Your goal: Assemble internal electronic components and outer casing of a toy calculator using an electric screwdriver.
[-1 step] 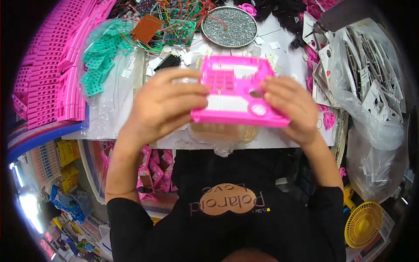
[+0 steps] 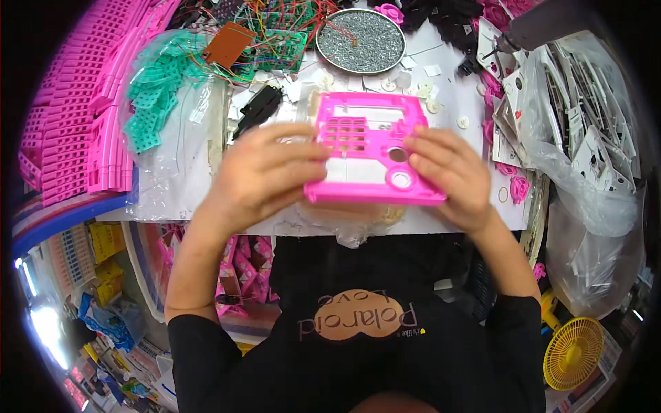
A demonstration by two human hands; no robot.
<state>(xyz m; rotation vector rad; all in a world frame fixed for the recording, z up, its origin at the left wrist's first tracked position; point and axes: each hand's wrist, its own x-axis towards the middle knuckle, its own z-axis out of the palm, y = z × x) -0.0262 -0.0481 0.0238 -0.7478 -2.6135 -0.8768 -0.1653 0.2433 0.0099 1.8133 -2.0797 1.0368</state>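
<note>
A pink plastic housing panel (image 2: 380, 149) is held over the table between my two hands. It has a grid of slots, round openings and a raised rim. My left hand (image 2: 265, 168) closes on its left edge, thumb out of sight beneath. On the opposite edge, my right hand (image 2: 451, 172) grips near the round holes, fingers bent over the top. Under the panel lies a clear plastic bag (image 2: 351, 227) with beige contents, partly hidden. A black plastic part (image 2: 260, 107) rests just beyond my left hand.
Pink panels (image 2: 110, 148) are stacked at the left, beside a bag of green parts (image 2: 155, 103). Wired circuit boards (image 2: 289, 48) and a round tray of screws (image 2: 361, 41) lie at the back. A dark tool (image 2: 506, 43) hangs at upper right, above bagged white parts (image 2: 585, 103).
The pink panel has tilted and shifted slightly left, its face now showing more squarely. Both hands moved with it, keeping their grip. More of the black part shows.
</note>
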